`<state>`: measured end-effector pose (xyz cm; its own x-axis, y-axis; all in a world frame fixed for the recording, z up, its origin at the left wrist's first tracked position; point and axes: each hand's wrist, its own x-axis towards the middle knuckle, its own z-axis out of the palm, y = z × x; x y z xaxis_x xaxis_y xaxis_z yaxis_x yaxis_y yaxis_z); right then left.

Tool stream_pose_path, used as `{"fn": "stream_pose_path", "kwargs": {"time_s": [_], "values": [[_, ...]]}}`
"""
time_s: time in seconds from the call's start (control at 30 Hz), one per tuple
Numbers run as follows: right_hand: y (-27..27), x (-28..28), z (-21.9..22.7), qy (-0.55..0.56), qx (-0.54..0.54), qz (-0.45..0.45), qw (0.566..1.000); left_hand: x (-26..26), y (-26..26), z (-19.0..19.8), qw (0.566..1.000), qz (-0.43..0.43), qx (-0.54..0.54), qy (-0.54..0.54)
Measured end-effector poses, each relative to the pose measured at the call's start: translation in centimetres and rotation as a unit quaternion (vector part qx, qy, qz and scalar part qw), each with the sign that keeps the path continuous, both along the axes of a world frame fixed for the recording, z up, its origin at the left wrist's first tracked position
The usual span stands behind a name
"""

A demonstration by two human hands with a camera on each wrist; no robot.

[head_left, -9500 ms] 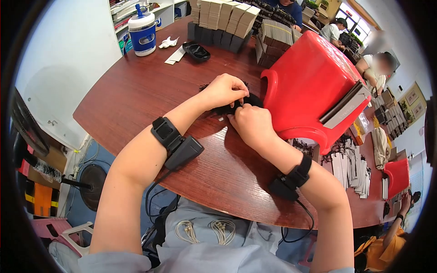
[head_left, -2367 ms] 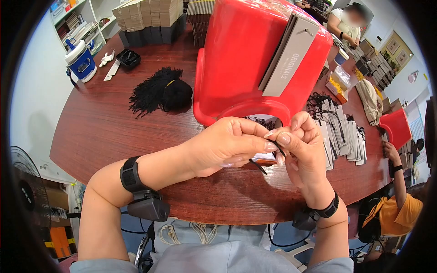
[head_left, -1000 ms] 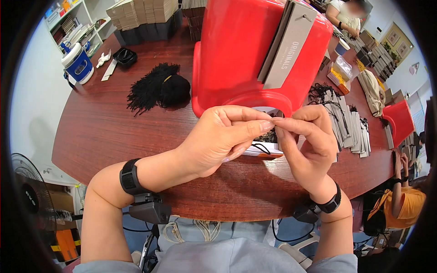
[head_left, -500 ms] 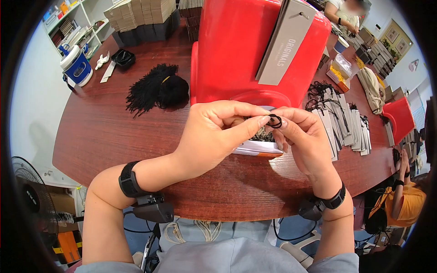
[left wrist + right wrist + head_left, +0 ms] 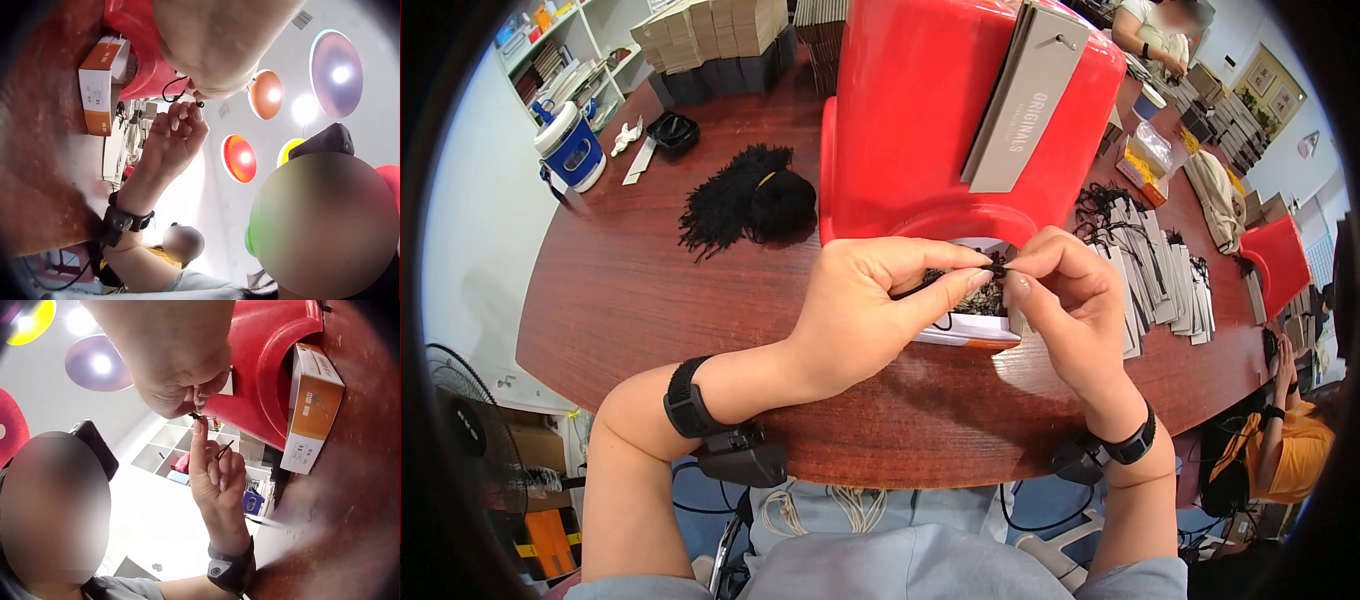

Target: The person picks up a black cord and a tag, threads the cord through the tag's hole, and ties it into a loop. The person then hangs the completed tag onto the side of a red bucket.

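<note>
In the head view, a thin black cord (image 5: 997, 270) runs between my fingertips, close above an open white and orange box (image 5: 975, 328). My left hand (image 5: 865, 305) pinches it between thumb and index finger, and a loose length trails below that hand. From the other side, the thumb and index finger of my right hand (image 5: 1078, 305) pinch the cord too, the fingertips of both hands almost meeting. The left wrist view shows a loop of the cord (image 5: 165, 92) and a small dark knot-like lump at the right fingertips. Small dark cord pieces lie in the box.
Behind the box a red plastic stool (image 5: 960, 110) lies on its side, with grey ORIGINALS tags (image 5: 1025, 110) hung on it. A yellow-banded black cord bundle (image 5: 785, 205) lies left. Corded grey tags (image 5: 1145, 260) lie right. A blue-white jug (image 5: 570, 145) stands far left.
Earlier both hands were over the black bundle; then they moved right with a cord. A small open loop between the fingertips half a second ago is now drawn small, and the cord trails left.
</note>
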<state>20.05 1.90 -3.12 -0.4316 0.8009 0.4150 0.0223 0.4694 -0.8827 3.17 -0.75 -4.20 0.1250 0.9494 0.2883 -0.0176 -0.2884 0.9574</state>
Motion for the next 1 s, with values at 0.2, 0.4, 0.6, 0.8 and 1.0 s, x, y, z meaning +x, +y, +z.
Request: {"fn": "stream_pose_path", "kwargs": {"time_s": [0.2,0.4,0.6,0.8,1.0], "values": [[0.0,0.1,-0.1,0.059,-0.026,-0.098,0.993,0.0,-0.9,1.4,0.999,-0.023,-0.046,-0.002],[0.1,0.2,0.0,0.058,0.003,-0.121,0.991,0.2,-0.3,0.4,1.0,0.0,0.021,-0.013],[1.4,1.4,0.3,0.142,0.014,-0.096,0.985,-0.6,0.2,1.6,0.999,0.015,-0.033,0.003],[1.6,1.3,0.8,0.065,0.047,-0.002,0.997,-0.8,-0.1,1.7,0.973,-0.015,0.17,0.156],[-1.4,-1.9,1.4,0.018,-0.195,0.136,0.971,-0.8,-0.9,2.1,0.934,-0.027,0.181,0.306]]}}
